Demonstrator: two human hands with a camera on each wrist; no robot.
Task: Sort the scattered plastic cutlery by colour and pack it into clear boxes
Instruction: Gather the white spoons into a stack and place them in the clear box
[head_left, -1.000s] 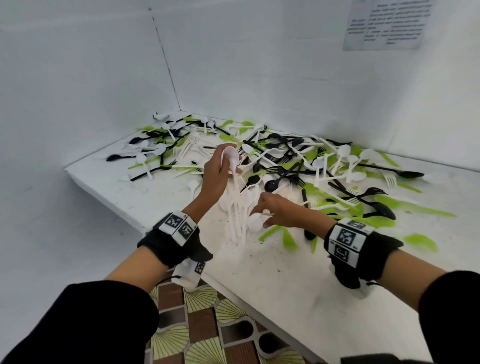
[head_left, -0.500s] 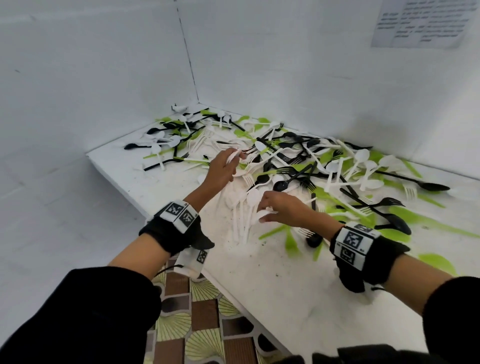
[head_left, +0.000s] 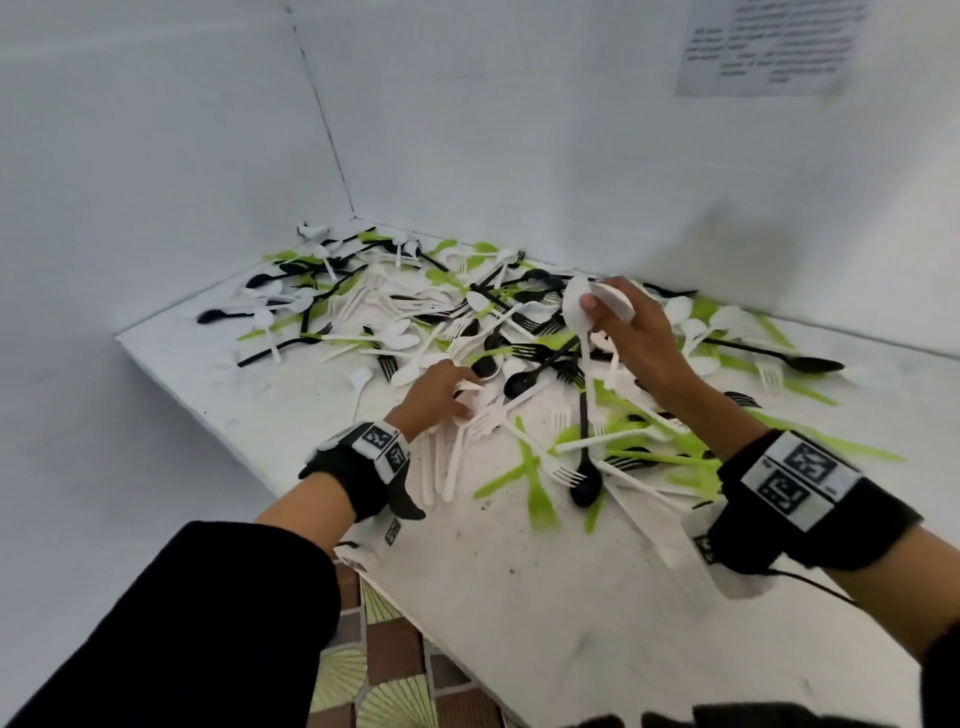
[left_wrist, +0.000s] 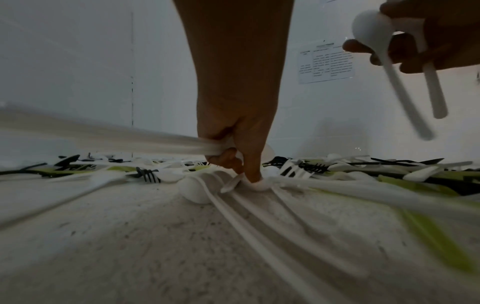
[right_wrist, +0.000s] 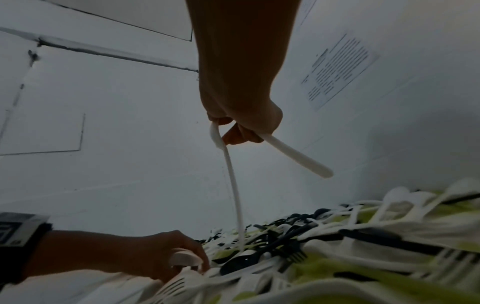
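Observation:
White, black and lime-green plastic cutlery (head_left: 519, 332) lies scattered over a white table (head_left: 519, 597). Several white spoons (head_left: 452, 457) lie side by side near the front edge. My left hand (head_left: 460, 392) is low at their bowl ends. In the left wrist view it grips a bundle of white spoons (left_wrist: 202, 147), with one fingertip (left_wrist: 255, 179) pressing a spoon bowl on the table. My right hand (head_left: 597, 312) is raised above the pile and grips two white spoons (head_left: 574, 306) by their bowls. Their handles (right_wrist: 235, 185) hang down. No clear box is in view.
White walls meet in a corner behind the pile, and a printed sheet (head_left: 769, 47) hangs on the right wall. Green knives (head_left: 535, 478) and a black spoon (head_left: 586, 483) lie between my forearms. The table's front edge (head_left: 415, 629) runs over a patterned floor (head_left: 384, 675).
My right hand has risen from the row of white spoons and moved out over the pile with two white spoons in it. My left hand has come back from the pile down to the row.

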